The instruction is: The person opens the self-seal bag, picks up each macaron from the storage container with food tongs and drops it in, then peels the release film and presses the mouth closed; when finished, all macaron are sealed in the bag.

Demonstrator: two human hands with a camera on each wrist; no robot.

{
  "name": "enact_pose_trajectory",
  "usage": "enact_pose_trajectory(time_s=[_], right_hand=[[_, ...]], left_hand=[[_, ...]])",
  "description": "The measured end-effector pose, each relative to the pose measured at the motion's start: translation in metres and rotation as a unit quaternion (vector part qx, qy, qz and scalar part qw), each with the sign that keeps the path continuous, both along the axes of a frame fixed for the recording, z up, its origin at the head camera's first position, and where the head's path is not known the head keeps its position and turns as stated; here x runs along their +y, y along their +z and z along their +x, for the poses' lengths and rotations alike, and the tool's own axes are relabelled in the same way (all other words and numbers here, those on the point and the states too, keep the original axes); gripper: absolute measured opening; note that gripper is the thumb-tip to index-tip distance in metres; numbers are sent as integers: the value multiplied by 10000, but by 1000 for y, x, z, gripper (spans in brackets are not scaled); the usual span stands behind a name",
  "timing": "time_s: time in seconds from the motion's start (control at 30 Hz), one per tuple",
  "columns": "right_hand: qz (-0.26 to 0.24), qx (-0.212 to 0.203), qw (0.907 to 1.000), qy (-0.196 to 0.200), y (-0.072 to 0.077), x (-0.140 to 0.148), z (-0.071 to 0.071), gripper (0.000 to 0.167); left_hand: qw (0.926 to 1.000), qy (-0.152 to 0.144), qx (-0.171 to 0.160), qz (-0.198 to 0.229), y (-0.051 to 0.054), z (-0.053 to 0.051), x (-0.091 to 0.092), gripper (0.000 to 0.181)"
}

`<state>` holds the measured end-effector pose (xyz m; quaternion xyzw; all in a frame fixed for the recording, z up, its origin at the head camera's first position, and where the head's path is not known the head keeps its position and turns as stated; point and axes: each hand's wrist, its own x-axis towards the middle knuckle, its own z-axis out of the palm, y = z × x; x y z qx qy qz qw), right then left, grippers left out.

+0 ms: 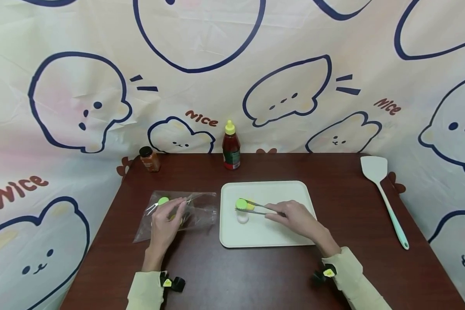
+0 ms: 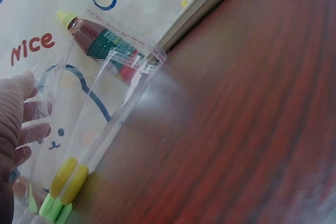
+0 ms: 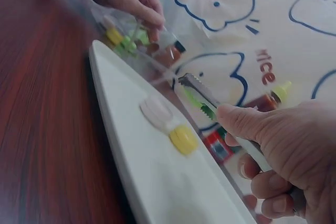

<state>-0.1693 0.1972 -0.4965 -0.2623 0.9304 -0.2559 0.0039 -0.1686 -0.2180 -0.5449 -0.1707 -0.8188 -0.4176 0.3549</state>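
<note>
My left hand point(image 1: 165, 223) pinches the edge of a clear plastic bag point(image 1: 205, 211), lifting that edge. Green and yellow pieces point(image 2: 70, 180) lie inside the bag in the left wrist view. Metal tongs point(image 3: 202, 88) are gripped in my right hand point(image 1: 294, 218), above the white tray point(image 1: 271, 239). A round green piece point(image 1: 241, 203) is between the tong tips. Below it on the tray are a white piece point(image 3: 156, 112) and a yellow piece point(image 3: 183, 139), side by side.
At the back of the table point(image 1: 217, 275) stand a small black-capped jar point(image 1: 150, 161) and a red sauce bottle point(image 1: 231, 148) with a yellow cap. A white spatula point(image 1: 375, 170) with a pale green handle lies right of the tray.
</note>
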Motion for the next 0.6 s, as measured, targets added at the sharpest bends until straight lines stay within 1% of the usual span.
enact_pose_trajectory(time_s=[0.1, 0.3, 0.4, 0.47, 0.6], right_hand=[[-22, 17, 9998, 208, 2, -15, -5, 42], [-151, 2, 9984, 536, 2, -41, -16, 41], [-119, -29, 9977, 670, 1, -52, -23, 42], [-68, -56, 9973, 725, -1, -60, -28, 42], [-15, -77, 9962, 866, -4, -75, -41, 40]], left_hand=[[10000, 6, 4, -5, 1, 1, 0, 17], [10000, 71, -50, -32, 3, 1, 1, 16], [10000, 30, 35, -5, 3, 1, 2, 17], [10000, 11, 86, 6, 2, 0, 2, 18], [10000, 51, -16, -9, 1, 0, 1, 17]])
